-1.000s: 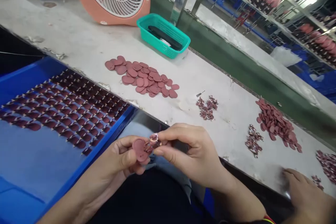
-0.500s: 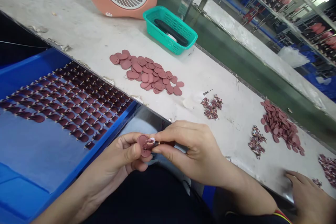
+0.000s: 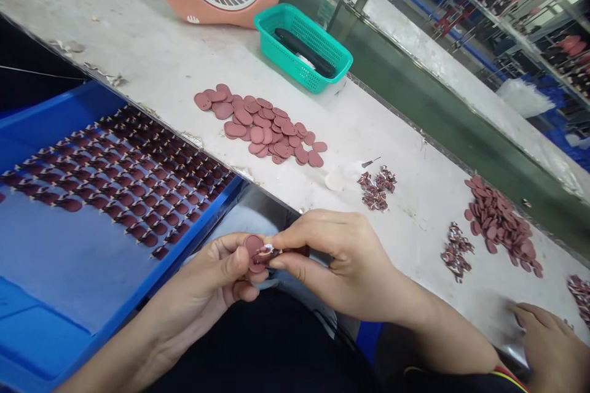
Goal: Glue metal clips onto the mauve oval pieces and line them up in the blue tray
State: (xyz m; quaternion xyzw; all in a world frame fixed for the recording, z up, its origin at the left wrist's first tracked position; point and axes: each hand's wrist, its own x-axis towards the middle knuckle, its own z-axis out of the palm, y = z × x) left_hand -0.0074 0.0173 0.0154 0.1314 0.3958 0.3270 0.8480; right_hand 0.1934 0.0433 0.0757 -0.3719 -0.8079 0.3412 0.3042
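Observation:
My left hand [image 3: 220, 270] is closed on a maroon oval disc [image 3: 252, 247], pinched between thumb and fingers in front of my body. Against the disc's right side, thumb and forefinger of my right hand [image 3: 338, 258] grip a small moulded piece [image 3: 267, 252] with white and dark markings. The fingers partly hide this piece, and its exact shape is too small to make out. Beyond my hands, a spread pile of like maroon discs [image 3: 265, 129] lies on the bench, with a cluster of small painted pieces [image 3: 377, 187] to its right.
On my left, a blue tray [image 3: 50, 350] holds rows of disc assemblies [image 3: 133, 190]. A needle-tipped dispenser [image 3: 369, 163], a green basket [image 3: 302, 77] and an orange fan [image 3: 207, 12] are on the bench. Another person's hand [image 3: 553, 338] is at right, near more discs [image 3: 500, 221] and small pieces [image 3: 456, 252].
The view has shifted slightly, so the bench things sit a little further right. Both my hands keep nearly the same pose on the disc and the small piece.

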